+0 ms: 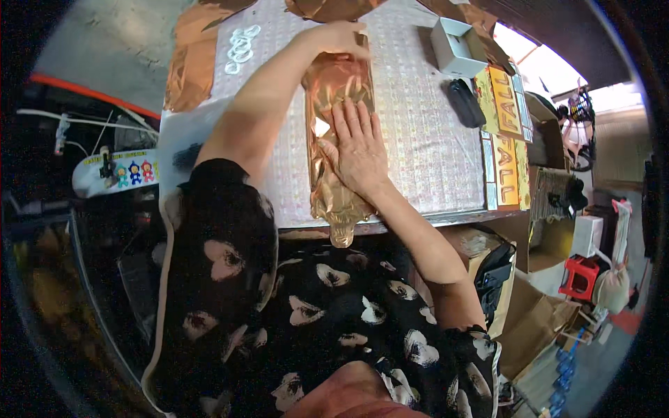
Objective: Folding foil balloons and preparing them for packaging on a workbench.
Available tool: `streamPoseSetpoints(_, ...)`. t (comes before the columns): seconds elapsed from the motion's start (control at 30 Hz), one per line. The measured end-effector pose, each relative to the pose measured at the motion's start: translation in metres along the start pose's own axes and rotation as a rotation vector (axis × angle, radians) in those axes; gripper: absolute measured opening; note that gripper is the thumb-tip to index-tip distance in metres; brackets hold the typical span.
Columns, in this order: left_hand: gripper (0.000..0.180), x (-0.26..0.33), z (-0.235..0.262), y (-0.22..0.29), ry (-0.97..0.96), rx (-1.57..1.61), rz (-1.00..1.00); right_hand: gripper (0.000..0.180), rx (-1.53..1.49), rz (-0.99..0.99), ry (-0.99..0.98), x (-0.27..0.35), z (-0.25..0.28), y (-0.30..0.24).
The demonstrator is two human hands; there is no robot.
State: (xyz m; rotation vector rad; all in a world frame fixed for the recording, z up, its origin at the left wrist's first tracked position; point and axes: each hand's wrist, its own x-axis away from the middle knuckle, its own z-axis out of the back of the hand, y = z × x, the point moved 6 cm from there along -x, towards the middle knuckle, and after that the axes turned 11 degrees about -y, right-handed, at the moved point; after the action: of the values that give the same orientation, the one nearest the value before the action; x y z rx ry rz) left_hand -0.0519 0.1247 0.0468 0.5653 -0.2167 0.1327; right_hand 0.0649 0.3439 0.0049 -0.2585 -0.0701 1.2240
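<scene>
A long, narrow copper-coloured foil balloon, flat and wrinkled, lies lengthwise on the table before me. Its narrow tail hangs over the near edge. My right hand rests palm down on its middle, fingers stretched out and slightly apart. Across the balloon's far end lies my left hand, its fingers bent and apart at the tips; what they touch underneath is partly hidden. A small white patch shows on the foil beside my right hand.
More copper foil lies at the table's far left, near several white rings. On the right are an open white box, a black case and yellow packets. A red stool stands beyond.
</scene>
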Motion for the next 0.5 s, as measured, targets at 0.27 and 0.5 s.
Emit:
streamPoseSetpoints(0.27,0.028,0.093,0.015,-0.06,0.432,0.234,0.129,0.072,-0.006,0.003,0.038,0.005,-0.002,0.004)
streamPoseSetpoints(0.5,0.029,0.123,-0.025,-0.04,0.584,0.155,-0.076,0.071,0.038,0.039,0.043,0.001,-0.004,-0.001)
